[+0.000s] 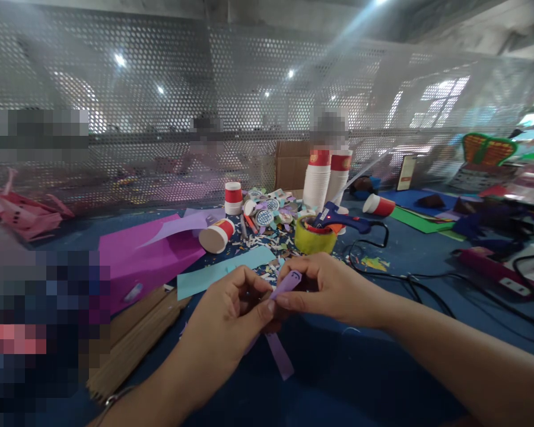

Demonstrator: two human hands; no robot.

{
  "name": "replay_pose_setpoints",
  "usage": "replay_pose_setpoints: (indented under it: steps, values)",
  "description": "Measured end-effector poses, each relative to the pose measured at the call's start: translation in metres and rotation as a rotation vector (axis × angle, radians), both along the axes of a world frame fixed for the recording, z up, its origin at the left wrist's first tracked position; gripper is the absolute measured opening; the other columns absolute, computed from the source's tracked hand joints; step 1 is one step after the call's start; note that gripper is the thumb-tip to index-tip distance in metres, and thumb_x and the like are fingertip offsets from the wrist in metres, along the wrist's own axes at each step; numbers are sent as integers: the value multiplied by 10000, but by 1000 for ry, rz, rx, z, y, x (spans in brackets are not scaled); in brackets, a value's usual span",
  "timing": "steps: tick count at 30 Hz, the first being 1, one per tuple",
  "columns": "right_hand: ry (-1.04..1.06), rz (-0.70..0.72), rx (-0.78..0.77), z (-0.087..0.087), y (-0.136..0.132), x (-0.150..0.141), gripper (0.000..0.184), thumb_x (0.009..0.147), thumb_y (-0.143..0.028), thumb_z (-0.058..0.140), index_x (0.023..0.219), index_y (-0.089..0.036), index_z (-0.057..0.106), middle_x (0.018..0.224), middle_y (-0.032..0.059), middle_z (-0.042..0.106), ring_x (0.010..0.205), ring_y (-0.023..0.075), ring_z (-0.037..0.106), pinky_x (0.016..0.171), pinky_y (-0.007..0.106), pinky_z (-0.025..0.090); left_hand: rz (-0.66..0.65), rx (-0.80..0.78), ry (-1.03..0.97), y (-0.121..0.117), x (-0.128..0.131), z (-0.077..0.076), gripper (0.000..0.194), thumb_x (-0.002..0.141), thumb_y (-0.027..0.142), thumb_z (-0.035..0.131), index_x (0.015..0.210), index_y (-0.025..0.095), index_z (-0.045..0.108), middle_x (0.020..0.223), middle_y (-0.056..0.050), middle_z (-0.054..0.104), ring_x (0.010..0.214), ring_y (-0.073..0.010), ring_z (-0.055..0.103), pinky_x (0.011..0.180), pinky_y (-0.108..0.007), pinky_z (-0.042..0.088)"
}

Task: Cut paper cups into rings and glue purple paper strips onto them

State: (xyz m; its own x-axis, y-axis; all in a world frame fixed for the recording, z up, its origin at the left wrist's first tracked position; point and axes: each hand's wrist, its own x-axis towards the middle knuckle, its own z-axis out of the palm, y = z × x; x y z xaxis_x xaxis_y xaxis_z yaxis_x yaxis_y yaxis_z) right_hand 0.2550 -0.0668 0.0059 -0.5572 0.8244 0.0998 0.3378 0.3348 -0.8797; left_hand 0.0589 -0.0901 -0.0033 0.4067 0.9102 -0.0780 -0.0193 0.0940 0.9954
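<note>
My left hand (242, 308) and my right hand (314, 284) meet over the dark blue tabletop, both closed on a purple paper strip (286, 284). Its upper end has cut corners and a small smiling face drawn on it. Another length of purple paper (280, 357) hangs below my fingers; whether it belongs to the same strip is hidden. Just beyond my left hand lies a light blue paper sheet (225, 271). Past my right hand, a dark blue glue gun (342, 220) rests on a yellow tape roll (315, 238).
Paper scraps and cut-outs (267, 216) are heaped at the back. Stacked paper cups (317, 181) stand behind, and a tipped cup (216, 236) lies left. Magenta paper (146, 252) and cardboard (136, 344) lie left. Black cables (413, 279) run rightward to a power strip (502, 273).
</note>
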Motion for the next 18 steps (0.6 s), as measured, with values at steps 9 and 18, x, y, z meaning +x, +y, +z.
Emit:
replay_pose_setpoints:
  steps: [9,18]
  values:
    - [45,-9,-65,-4,2,-3,174,822,-307,694,906,-158,665,797,7,624,703,135,552,634,243,439,140,45,80,2,-2,9,132,809,271,691,860,170,624,798,-12,643,764,-144,573,715,-265,437]
    - [23,-29,-43,-5,2,-2,119,842,-295,655,833,-180,627,719,-16,576,640,114,506,589,230,404,53,-98,-43,4,0,9,131,743,190,721,820,163,619,775,-1,630,757,-137,561,710,-249,422]
